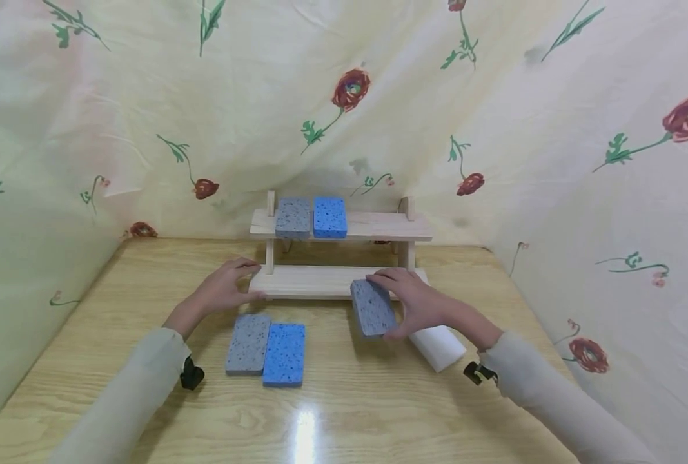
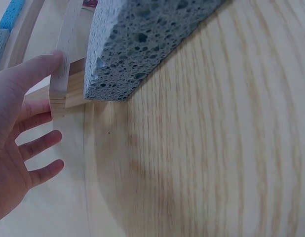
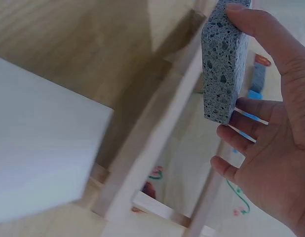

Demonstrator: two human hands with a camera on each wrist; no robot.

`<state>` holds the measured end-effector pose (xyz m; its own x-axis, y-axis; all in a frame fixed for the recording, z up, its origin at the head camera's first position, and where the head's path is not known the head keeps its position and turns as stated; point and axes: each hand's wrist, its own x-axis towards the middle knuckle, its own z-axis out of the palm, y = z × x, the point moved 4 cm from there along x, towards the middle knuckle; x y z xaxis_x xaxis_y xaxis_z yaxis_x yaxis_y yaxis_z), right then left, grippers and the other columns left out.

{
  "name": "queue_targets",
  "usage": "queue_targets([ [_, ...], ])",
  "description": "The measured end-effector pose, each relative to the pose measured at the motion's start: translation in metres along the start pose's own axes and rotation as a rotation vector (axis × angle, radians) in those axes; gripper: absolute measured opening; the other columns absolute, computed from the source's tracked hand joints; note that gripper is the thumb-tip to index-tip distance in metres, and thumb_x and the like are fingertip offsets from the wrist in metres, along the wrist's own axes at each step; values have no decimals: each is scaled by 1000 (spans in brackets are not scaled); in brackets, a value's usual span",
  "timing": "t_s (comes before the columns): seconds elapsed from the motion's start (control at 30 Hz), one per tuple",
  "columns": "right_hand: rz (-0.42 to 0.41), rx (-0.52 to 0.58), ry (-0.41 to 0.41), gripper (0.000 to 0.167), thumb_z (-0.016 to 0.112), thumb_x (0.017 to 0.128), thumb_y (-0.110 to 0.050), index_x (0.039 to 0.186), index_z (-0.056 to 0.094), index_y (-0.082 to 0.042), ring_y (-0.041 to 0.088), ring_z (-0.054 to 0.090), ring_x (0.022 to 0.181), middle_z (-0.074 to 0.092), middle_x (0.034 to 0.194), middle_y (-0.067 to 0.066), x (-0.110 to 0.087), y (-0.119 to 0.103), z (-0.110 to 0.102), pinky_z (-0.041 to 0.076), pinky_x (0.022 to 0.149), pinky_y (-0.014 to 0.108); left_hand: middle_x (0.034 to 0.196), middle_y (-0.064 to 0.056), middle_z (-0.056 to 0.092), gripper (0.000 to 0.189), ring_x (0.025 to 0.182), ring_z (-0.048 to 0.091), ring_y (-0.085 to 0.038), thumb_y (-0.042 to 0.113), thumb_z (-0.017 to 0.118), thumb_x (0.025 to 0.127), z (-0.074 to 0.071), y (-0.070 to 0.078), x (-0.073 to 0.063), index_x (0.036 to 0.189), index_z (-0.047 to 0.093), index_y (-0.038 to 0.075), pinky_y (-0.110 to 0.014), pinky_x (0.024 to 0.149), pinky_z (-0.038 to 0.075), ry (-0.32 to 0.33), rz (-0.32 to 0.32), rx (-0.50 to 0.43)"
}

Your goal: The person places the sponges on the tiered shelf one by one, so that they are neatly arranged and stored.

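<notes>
A two-tier wooden shelf [image 1: 314,281] stands at the back of the table. My left hand [image 1: 223,288] grips the left end of its lower board, with the thumb [image 2: 41,66] against the board's edge and two lower fingers spread apart. In my right hand [image 1: 422,301], a grey speckled sponge [image 1: 373,308] is pinched between thumb and fingers, tilted, in front of the lower board's right part. The right wrist view shows the thumb on one edge of the held sponge [image 3: 221,69] and fingertips on the opposite side.
On the upper board sit a grey sponge [image 1: 293,218] and a blue sponge [image 1: 329,218]. Another grey sponge [image 1: 248,345] and blue sponge [image 1: 284,354] lie side by side on the table [image 1: 367,412]. A white object [image 1: 441,348] lies below my right wrist. Flowered cloth [image 1: 251,129] surrounds the table.
</notes>
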<state>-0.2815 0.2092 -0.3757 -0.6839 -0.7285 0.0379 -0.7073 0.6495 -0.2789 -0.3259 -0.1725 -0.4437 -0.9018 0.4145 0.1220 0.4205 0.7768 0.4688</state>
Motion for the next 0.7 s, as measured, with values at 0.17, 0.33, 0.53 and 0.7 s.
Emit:
queue_targets([
  [0.17,-4,-10,48,114,95,63,-41,155,39,-4,36,46,135,48,150,17,5,1,-17,44,105,59,151,-24,49,74,141,44,-45,43,76,91,-1,1,-2,147,52,-1,-62,116,37,9,5,-11],
  [0.33,-4,-8,85,115,95,64,-39,156,37,-3,38,45,136,45,152,20,13,4,-33,43,108,61,151,-24,49,73,140,44,-45,41,75,92,-1,2,-4,146,52,-1,-62,115,38,18,22,-11],
  [0.53,-17,-56,143,113,93,66,-41,156,37,-1,36,44,136,43,154,19,25,9,-53,41,109,59,150,-24,50,72,140,45,-45,41,76,92,0,0,-3,146,53,-1,-61,115,39,26,25,-9],
  [0.7,7,-84,178,113,91,67,-43,156,36,1,39,40,137,42,154,22,34,13,-69,34,110,64,150,-23,51,73,139,46,-44,41,76,91,2,-2,-1,145,53,-1,-61,114,40,27,25,-14],
])
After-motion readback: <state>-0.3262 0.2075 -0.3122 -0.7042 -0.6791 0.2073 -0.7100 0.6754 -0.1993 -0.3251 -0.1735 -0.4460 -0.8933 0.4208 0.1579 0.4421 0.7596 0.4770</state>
